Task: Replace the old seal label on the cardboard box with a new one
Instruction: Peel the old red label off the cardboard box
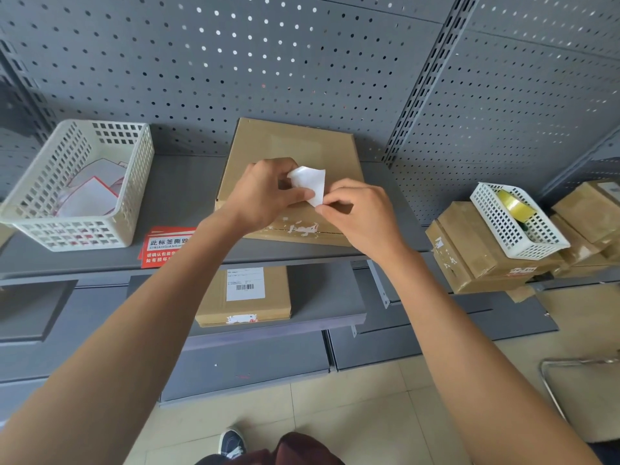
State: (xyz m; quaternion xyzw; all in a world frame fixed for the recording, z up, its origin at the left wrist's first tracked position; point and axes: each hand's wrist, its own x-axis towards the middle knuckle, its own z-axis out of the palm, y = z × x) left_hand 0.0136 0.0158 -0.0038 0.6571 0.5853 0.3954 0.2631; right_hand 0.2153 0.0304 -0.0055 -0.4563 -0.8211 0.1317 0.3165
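A flat cardboard box (292,146) lies on the grey shelf (188,193). White torn remnants of the old seal label (303,228) stick along the seam on its front edge. Above the box, both hands hold a white curled label sheet (310,182). My left hand (268,193) pinches the sheet's left side, and my right hand (359,216) pinches its lower corner between thumb and finger. Red seal labels (164,245) with white print lie on the shelf to the left of the box, partly hidden by my left forearm.
A white mesh basket (77,186) with label sheets stands at the left. At the right, a smaller white basket (518,223) with a yellow tape roll (515,203) sits on stacked boxes (476,253). Another box (245,297) lies on the lower shelf. A perforated panel backs the shelf.
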